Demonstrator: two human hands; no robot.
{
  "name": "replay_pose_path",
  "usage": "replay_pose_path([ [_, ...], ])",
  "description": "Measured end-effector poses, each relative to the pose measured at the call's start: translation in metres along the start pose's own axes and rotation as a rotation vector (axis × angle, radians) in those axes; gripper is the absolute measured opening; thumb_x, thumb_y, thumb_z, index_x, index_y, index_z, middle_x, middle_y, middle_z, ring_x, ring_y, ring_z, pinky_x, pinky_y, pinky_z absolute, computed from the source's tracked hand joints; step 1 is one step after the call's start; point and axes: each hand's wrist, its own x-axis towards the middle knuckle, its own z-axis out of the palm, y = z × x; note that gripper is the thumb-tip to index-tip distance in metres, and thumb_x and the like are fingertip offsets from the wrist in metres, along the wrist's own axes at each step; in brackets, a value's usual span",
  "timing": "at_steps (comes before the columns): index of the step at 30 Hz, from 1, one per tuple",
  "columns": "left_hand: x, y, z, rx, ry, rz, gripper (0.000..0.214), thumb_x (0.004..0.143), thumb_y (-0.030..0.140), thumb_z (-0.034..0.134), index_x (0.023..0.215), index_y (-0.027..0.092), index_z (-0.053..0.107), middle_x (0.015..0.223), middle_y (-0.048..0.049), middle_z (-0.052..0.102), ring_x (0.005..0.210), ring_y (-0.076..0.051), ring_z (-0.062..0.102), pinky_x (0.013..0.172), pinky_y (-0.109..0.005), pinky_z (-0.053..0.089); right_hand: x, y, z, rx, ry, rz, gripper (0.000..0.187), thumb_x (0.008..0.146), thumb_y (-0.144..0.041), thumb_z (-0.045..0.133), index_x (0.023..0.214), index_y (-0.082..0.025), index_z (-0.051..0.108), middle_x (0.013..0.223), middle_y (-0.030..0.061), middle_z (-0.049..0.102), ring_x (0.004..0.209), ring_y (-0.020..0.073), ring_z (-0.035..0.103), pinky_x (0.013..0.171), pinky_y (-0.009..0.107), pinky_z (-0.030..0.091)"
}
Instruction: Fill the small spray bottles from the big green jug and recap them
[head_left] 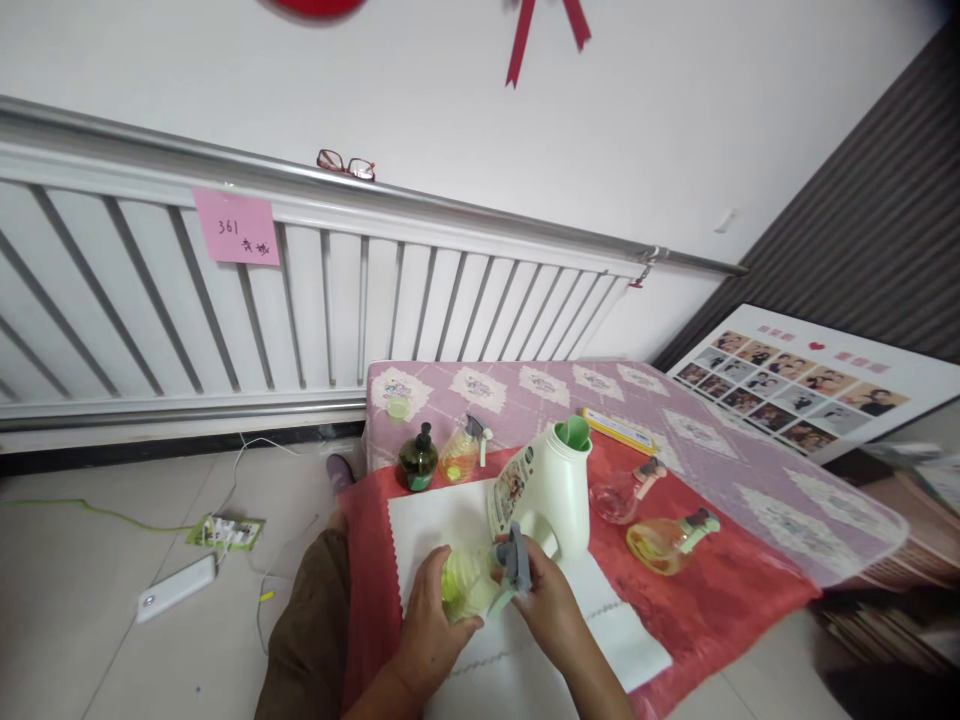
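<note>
A clear, yellow-green ribbed spray bottle (471, 582) is tilted on its side between my two hands, over the white cloth (420, 515). My left hand (431, 630) is wrapped round its body, the thumb underneath. At the grey trigger head, my right hand (547, 598) is closed around the neck end; its fingertips are partly hidden. Just behind stands a large white jug (571, 505) with an open mouth and a green spout (574, 432) inside.
Left of the jug stand a dark green pump bottle (418, 462) and an orange spray bottle (456, 460). A pink spray bottle (615, 498) and a yellow one (654, 545) lie to the right. A pale green cap (397, 407) and a yellow box (619, 431) sit farther back.
</note>
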Motion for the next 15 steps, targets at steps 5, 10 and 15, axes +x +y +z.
replay_pose_path([
  [5, 0.0, -0.003, 0.001, -0.016, -0.003, 0.02, 0.085, 0.056, 0.011, 0.066, 0.134, 0.018, 0.034, 0.141, -0.0107, 0.041, 0.134, -0.026, 0.034, 0.114, -0.038, 0.025, -0.004, 0.014, 0.011, 0.056, 0.11, 0.031, 0.029, 0.064, -0.032, 0.075, 0.088, -0.022, 0.063, 0.082, 0.0025, 0.069, 0.073, 0.0204, 0.064, 0.068, 0.032, 0.053],
  [10, 0.0, -0.004, 0.001, -0.005, -0.017, 0.034, 0.085, 0.056, 0.012, 0.066, 0.135, 0.018, 0.033, 0.142, -0.0116, 0.041, 0.134, -0.028, 0.034, 0.113, -0.039, 0.025, -0.006, 0.017, 0.015, 0.083, 0.119, 0.04, 0.028, 0.066, -0.031, 0.073, 0.09, -0.022, 0.062, 0.084, 0.0028, 0.068, 0.075, 0.0202, 0.065, 0.069, 0.032, 0.053],
  [15, 0.0, -0.003, 0.0, -0.013, -0.031, 0.037, 0.086, 0.056, 0.011, 0.066, 0.135, 0.017, 0.033, 0.141, -0.0115, 0.041, 0.134, -0.026, 0.035, 0.113, -0.037, 0.025, -0.01, 0.015, 0.013, 0.249, 0.024, 0.05, 0.054, 0.067, -0.034, 0.075, 0.117, -0.025, 0.055, 0.116, 0.0098, 0.065, 0.103, 0.0243, 0.063, 0.088, 0.038, 0.051],
])
